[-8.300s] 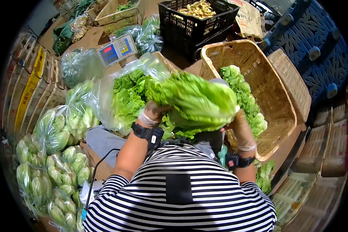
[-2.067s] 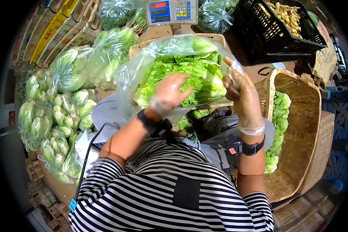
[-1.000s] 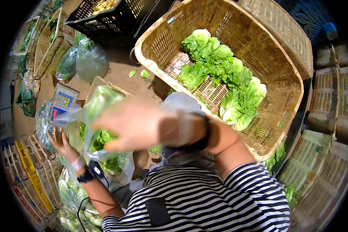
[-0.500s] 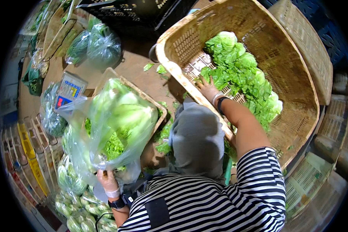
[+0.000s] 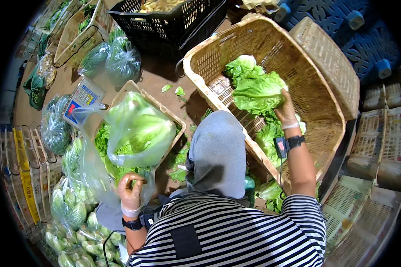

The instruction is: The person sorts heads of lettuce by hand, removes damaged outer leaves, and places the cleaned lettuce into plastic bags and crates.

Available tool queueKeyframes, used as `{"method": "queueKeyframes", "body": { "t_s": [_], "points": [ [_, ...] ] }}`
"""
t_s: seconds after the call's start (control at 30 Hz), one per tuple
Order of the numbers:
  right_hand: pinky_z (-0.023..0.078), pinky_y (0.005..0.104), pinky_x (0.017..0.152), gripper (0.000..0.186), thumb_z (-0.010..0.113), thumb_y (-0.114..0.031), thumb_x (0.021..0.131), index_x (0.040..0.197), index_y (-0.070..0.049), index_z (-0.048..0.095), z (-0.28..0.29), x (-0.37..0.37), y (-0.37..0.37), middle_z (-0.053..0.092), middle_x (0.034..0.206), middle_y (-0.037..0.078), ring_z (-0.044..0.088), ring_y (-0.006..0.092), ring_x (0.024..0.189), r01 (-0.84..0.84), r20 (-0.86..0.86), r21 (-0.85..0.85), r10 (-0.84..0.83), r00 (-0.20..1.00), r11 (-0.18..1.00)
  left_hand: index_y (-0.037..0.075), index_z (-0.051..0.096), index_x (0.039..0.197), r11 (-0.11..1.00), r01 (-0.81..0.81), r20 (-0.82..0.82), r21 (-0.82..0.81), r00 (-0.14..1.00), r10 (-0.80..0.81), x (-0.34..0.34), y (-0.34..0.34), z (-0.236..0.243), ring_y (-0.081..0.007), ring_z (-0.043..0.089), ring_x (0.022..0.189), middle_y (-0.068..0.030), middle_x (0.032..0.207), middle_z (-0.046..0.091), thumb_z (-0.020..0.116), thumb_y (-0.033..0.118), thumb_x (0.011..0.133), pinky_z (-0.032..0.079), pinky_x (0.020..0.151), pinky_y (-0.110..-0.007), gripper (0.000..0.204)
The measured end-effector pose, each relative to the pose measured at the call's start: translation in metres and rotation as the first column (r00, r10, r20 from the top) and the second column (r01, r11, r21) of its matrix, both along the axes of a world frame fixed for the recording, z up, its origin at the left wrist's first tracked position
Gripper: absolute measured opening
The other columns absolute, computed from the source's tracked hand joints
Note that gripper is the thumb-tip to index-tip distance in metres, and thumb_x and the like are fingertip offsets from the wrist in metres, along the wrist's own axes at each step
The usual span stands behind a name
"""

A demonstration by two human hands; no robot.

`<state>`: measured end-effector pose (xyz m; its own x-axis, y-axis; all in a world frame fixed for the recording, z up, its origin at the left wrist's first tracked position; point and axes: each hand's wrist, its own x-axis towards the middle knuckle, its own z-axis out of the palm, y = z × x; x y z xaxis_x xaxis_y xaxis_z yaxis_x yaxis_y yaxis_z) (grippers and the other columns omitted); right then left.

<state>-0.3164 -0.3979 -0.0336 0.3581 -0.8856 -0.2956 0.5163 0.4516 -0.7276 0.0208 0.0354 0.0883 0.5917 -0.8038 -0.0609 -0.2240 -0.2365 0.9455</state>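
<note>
My right hand (image 5: 287,109) grips a head of leafy green lettuce (image 5: 259,92) by its pale base, lifted inside the large yellowed plastic crate (image 5: 325,75). More lettuce heads (image 5: 267,138) lie in the crate beneath and beside it. My left hand (image 5: 131,191), fingers curled, pinches the near edge of a clear plastic bag (image 5: 91,167); the exact grip is partly hidden. Pale green lettuce (image 5: 149,129) fills the bag, which sits over a smaller crate (image 5: 176,118).
Beside the bag stands a scale (image 5: 84,98) with a keypad. Bagged vegetables (image 5: 69,200) pile up at lower left. A black crate (image 5: 165,22) is at the back, blue pallets (image 5: 365,44) at far right. Loose leaves (image 5: 179,91) litter the floor near my knee (image 5: 218,155).
My right hand has moved right from the crate's near side and taken hold of a lettuce head. My left hand has risen slightly, and the bag's near edge has shifted.
</note>
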Motion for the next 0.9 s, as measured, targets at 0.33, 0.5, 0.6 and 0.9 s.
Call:
{"method": "queueKeyframes", "body": {
  "t_s": [0.33, 0.5, 0.6, 0.9],
  "points": [
    [0.035, 0.0428, 0.108, 0.092, 0.066, -0.032, 0.079, 0.150, -0.009, 0.014, 0.175, 0.104, 0.203, 0.038, 0.143, 0.015, 0.042, 0.0257, 0.128, 0.132, -0.070, -0.723, -0.261, 0.963, 0.679, 0.011, 0.014, 0.151, 0.753, 0.457, -0.738, -0.473, 0.261, -0.622, -0.075, -0.098, 0.028, -0.0256, 0.045, 0.128, -0.0191, 0.144, 0.039, 0.051, 0.067, 0.084, 0.040, 0.102, -0.041, 0.095],
    [0.024, 0.0520, 0.112, 0.120, 0.087, -0.041, 0.061, 0.152, -0.020, 0.011, 0.172, 0.142, 0.252, 0.024, 0.150, 0.022, 0.026, 0.0394, 0.138, -0.224, -0.208, -0.966, -0.130, 0.970, -0.130, 0.011, 0.035, 0.143, 0.783, -0.244, -0.817, -0.572, 0.089, -0.570, -0.083, -0.085, 0.042, -0.0287, 0.046, 0.127, -0.0126, 0.141, 0.044, 0.056, 0.067, 0.081, 0.038, 0.107, -0.046, 0.086],
    [0.019, 0.0506, 0.114, 0.113, 0.086, -0.050, 0.059, 0.149, -0.017, 0.026, 0.173, 0.138, 0.263, 0.023, 0.150, 0.021, 0.021, 0.0376, 0.141, -0.278, -0.277, -0.961, 0.038, 0.960, 0.013, 0.010, 0.038, 0.141, 0.743, -0.369, -0.823, -0.559, 0.142, -0.549, -0.069, -0.064, 0.041, -0.0286, 0.050, 0.123, -0.0129, 0.138, 0.047, 0.059, 0.062, 0.082, 0.043, 0.102, -0.045, 0.082],
    [0.044, 0.0243, 0.059, 0.050, 0.082, -0.014, 0.068, 0.109, -0.004, 0.055, 0.190, 0.154, 0.309, 0.055, 0.089, 0.003, 0.047, 0.0087, 0.065, -0.482, -0.573, -0.666, 0.022, 0.819, 0.570, 0.005, 0.040, 0.137, 0.647, -0.444, -0.780, -0.619, 0.447, -0.439, -0.062, -0.049, 0.029, -0.0267, 0.052, 0.120, -0.0099, 0.131, 0.053, 0.069, 0.050, 0.080, 0.042, 0.103, -0.043, 0.078]
  ]
}}
